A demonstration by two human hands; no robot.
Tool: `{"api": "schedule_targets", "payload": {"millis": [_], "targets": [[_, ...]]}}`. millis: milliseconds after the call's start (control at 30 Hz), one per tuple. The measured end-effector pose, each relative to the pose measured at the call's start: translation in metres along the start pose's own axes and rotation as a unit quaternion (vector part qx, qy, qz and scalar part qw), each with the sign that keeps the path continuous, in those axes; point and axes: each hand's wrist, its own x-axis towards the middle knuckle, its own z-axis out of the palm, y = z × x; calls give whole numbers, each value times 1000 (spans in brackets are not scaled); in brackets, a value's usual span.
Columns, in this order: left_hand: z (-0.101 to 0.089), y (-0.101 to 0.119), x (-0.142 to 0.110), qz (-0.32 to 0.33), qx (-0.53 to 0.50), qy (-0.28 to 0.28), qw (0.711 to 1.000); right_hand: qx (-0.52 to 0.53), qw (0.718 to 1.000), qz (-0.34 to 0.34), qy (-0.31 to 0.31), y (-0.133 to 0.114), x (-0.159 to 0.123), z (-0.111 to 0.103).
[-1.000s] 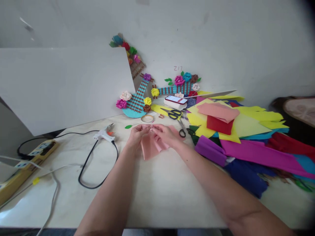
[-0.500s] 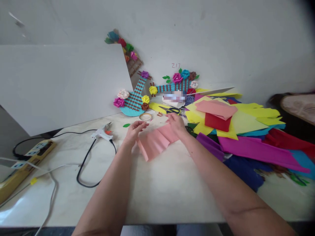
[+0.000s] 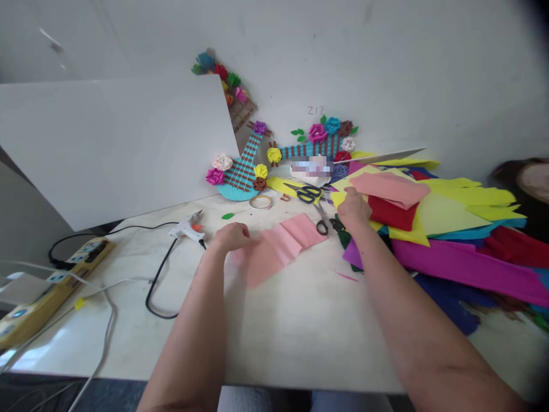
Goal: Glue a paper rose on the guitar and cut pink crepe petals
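A piece of pink crepe paper (image 3: 274,249) lies partly unfolded on the table, with crease lines across it. My left hand (image 3: 231,236) is closed at its left end, fingers curled over the edge. My right hand (image 3: 354,210) is at the near left side of the coloured paper pile, its fingers curled; what is in them, if anything, is hidden. Just left of it are small dark-handled scissors (image 3: 321,227). A larger pair of scissors (image 3: 306,193) lies farther back on a yellow strip.
At left are a white glue gun (image 3: 187,230) and a power strip (image 3: 55,286) with cables. Behind stand flower-trimmed blue guitar shapes (image 3: 240,177), a roll of tape (image 3: 260,202) and a white board (image 3: 115,154). Coloured paper sheets (image 3: 450,252) cover the right side. Part of a person shows at far right.
My right hand has let go of the pink crepe paper and moved right to the pile's edge. The paper now lies flatter. My left hand stays at its left end.
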Motion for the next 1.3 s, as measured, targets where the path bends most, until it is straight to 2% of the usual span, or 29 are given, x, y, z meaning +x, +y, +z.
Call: {"api": "schedule_targets", "payload": {"millis": [67,133,233,333,400,467,500,600,700,733,767,833,867,933,1000,1133,1300], "targets": [[2,-2,1,21,7,-21,1000,-11,1000,-1,2,8,2,3],[4,-2,2,51,5,-15,999,-24,1000,1,9,16,4,7],[10,0,4,85,43,47,994,-69,997,-11,32,21,6,10],[16,-1,7,60,113,113,985,-98,990,-81,53,12,2,11],[20,-3,8,36,133,153,979,-78,983,-163,28,-2,-5,13],[23,-8,10,21,132,174,976,-50,967,-249,-27,-18,-16,16],[23,-10,11,18,128,179,975,-45,960,-270,-54,-26,-22,17],[23,-10,12,32,113,209,971,-81,945,-296,-113,-45,-43,22],[25,6,8,89,93,247,961,-117,932,-306,-156,-56,-58,21],[28,14,5,126,78,239,960,-121,929,-308,-165,-57,-61,21],[33,22,2,180,64,202,961,-120,928,-309,-169,-58,-62,20],[45,35,-4,286,57,71,954,-116,933,-303,-158,-57,-60,19],[51,39,-7,307,57,17,950,-118,938,-291,-145,-55,-57,18],[62,41,-11,301,58,-56,950,-126,954,-249,-110,-49,-48,19],[69,37,-11,290,66,-80,951,-140,966,-195,-92,-41,-37,20],[70,29,-7,285,77,-84,952,-155,974,-123,-109,-27,-23,23],[68,28,-5,286,86,-86,950,-148,975,-143,-79,-24,-24,27]]}}
